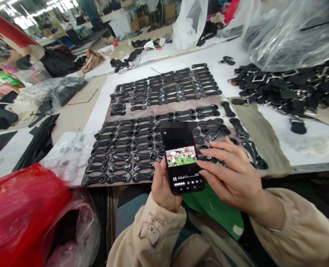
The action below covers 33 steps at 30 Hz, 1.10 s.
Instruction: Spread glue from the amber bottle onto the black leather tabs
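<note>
A black smartphone [181, 159] rests upright in my left hand [166, 185], whose thumb lies along its left edge. A video of people on green ground plays on the screen, with a pause mark and small icons below it. My right hand [233, 174] is beside the phone's right edge, fingers stretched out and slightly apart, the fingertips close to the screen. Whether they touch it I cannot tell. Behind the phone, rows of shiny black bone-shaped straps [120, 157] lie on a brown sheet [153, 107]; the phone and my right hand hide some of them.
A heap of black straps with metal buckles [295, 85] lies at the right under a clear plastic bag [286, 37]. A red plastic bag [22, 215] fills the lower left. Black fabric pieces [39, 137] lie on the left. Another person's arm [17, 37] reaches in at the upper left.
</note>
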### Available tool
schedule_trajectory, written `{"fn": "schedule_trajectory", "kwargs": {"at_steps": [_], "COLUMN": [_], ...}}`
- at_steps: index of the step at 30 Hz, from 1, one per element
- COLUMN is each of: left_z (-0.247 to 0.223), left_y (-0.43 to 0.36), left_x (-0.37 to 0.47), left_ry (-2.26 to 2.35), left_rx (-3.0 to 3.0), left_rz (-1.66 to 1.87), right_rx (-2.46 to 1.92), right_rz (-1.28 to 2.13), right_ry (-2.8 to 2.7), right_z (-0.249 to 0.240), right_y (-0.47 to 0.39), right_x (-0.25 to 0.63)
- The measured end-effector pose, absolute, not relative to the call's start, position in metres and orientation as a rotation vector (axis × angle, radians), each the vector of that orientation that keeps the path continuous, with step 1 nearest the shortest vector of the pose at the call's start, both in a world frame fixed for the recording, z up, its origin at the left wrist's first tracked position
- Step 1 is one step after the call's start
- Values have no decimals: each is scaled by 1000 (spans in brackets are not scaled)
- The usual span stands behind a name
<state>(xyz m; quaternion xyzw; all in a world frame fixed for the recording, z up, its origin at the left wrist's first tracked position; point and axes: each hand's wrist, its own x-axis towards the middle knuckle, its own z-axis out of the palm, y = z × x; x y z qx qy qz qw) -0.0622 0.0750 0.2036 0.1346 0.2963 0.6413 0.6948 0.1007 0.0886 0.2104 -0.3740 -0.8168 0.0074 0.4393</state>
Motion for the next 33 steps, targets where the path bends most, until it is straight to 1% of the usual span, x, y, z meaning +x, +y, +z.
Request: {"fn": "schedule_trajectory", "kwargs": {"at_steps": [33], "left_z": [204], "left_y": [75], "left_x": [-63], "left_ry": [643], "left_rx": [308], "left_rz": [1431], "right_rx": [-920], "right_rz": [31], "right_ry": [-2025], "right_z": [210], "right_y": [87], "right_x": [100]}}
